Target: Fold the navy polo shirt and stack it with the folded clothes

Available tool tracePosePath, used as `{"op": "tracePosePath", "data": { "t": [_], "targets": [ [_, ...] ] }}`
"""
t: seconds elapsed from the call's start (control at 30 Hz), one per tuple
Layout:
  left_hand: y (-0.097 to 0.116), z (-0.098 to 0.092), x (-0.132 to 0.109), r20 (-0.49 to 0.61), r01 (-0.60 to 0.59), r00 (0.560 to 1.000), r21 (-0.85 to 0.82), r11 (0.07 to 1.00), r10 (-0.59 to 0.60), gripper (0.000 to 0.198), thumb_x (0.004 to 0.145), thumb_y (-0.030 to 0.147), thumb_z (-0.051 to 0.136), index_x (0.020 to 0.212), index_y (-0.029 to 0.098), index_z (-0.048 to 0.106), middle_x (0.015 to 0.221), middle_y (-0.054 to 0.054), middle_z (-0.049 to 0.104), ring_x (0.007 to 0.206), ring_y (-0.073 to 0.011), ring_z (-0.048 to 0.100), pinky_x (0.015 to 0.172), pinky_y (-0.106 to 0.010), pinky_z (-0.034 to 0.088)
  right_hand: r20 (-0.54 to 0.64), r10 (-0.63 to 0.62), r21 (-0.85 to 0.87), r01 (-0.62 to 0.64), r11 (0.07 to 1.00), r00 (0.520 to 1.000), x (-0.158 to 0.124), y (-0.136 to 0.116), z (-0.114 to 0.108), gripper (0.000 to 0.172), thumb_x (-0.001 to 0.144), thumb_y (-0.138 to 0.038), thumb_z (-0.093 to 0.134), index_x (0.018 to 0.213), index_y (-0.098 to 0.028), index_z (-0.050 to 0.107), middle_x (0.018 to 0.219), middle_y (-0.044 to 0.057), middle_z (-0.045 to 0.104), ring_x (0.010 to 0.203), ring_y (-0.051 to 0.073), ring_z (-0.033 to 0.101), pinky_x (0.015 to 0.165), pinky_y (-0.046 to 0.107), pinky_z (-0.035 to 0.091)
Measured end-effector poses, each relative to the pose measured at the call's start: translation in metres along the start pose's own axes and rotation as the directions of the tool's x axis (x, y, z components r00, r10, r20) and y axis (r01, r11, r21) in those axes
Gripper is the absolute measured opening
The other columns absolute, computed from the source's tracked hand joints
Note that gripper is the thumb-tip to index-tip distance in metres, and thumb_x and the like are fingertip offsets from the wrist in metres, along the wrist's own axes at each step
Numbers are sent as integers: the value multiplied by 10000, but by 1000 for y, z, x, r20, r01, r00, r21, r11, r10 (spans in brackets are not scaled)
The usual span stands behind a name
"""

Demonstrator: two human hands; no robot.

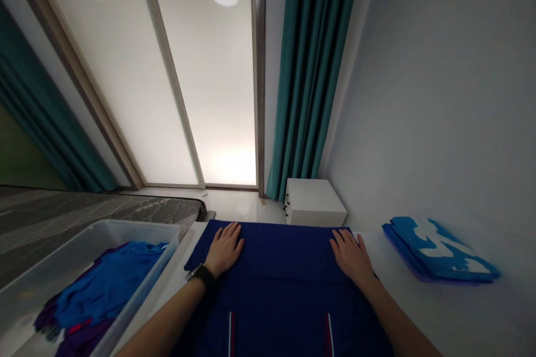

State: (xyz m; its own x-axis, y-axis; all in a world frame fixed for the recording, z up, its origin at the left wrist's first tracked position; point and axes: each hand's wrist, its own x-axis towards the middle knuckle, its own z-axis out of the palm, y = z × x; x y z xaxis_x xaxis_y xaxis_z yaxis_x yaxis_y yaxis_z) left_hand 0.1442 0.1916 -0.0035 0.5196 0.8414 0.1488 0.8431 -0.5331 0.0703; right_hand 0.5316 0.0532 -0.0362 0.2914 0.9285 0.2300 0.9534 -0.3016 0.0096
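A dark navy garment (285,273) lies spread flat on the white table in front of me, with two striped trims near its lower part. My left hand (224,248) rests palm down on its far left corner, fingers extended; a black watch is on that wrist. Near the far right corner, my right hand (350,254) also lies flat on the cloth with the fingers stretched out. Neither hand grips anything. The garment's near end runs out of view at the bottom.
Left of the table stands a translucent plastic bin (173,234) holding crumpled blue and purple clothes (113,281). At the right, a folded stack of blue clothes (439,251) lies on the white table (419,318). Beyond are a white cabinet (316,201) and a grey mattress (146,209).
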Motion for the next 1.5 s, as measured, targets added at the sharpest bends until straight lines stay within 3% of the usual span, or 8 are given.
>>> {"op": "tracePosePath", "data": {
  "t": [0.13,0.23,0.5,0.7,0.93,1.07,1.27,1.5],
  "targets": [
    [-15,-12,23,43,-103,994,-16,995,103,477,934,207,308,1370,184,503,1405,-91,521,1318,-227,434,1123,-408,282,15,-180,153,175,973,984,22,-6,-4,536,957,-315,191,1317,-167,560,1362,114,557,1290,253,458,1135,451,237],
    [-27,-16,44,113,-120,986,-29,992,122,495,892,158,334,1345,181,529,1360,-91,560,1276,-231,481,1081,-401,341,62,-245,214,227,950,968,38,-10,-3,533,946,-270,197,1324,-147,552,1364,119,555,1282,240,469,1119,410,281],
    [-44,-19,81,295,-128,943,-97,987,151,416,802,246,483,1175,225,665,1168,-62,678,1073,-221,636,957,-306,451,180,-223,219,182,958,958,70,-10,4,498,867,-236,385,1339,-193,539,1303,93,607,1219,238,528,1121,440,248],
    [-53,-30,88,326,-142,931,-95,985,165,323,792,328,563,1045,191,710,1079,-83,678,969,-231,658,858,-282,482,272,-176,177,131,976,946,86,1,-2,309,841,-320,516,1062,-191,689,1081,114,664,1058,253,595,935,369,408],
    [-65,-48,75,295,-175,939,-26,984,175,217,789,242,588,979,207,686,1057,-72,691,1002,-242,635,902,-342,438,245,-196,142,165,976,949,83,17,-15,208,806,-239,581,999,-218,655,1081,71,648,1072,235,567,943,353,372],
    [-79,-59,61,258,-166,954,22,986,154,152,790,201,580,911,212,673,1030,-68,698,1022,-244,625,929,-370,406,204,-144,97,126,987,968,74,34,-22,179,785,-171,574,933,-220,662,1026,68,663,1060,254,572,954,393,355],
    [-94,-77,35,126,-132,984,22,991,128,131,812,189,550,882,210,659,1013,-66,681,1018,-257,615,933,-395,380,91,-89,70,83,994,992,56,54,-34,153,804,-228,557,917,-225,660,1016,76,637,1034,263,565,881,389,391],
    [-98,-100,-5,-8,-89,996,-94,992,88,135,831,280,533,838,222,654,927,-55,675,936,-252,626,882,-374,420,-20,-95,106,96,990,995,22,64,-55,170,808,-268,516,891,-225,658,983,70,658,976,254,586,839,373,414]
  ]
}}
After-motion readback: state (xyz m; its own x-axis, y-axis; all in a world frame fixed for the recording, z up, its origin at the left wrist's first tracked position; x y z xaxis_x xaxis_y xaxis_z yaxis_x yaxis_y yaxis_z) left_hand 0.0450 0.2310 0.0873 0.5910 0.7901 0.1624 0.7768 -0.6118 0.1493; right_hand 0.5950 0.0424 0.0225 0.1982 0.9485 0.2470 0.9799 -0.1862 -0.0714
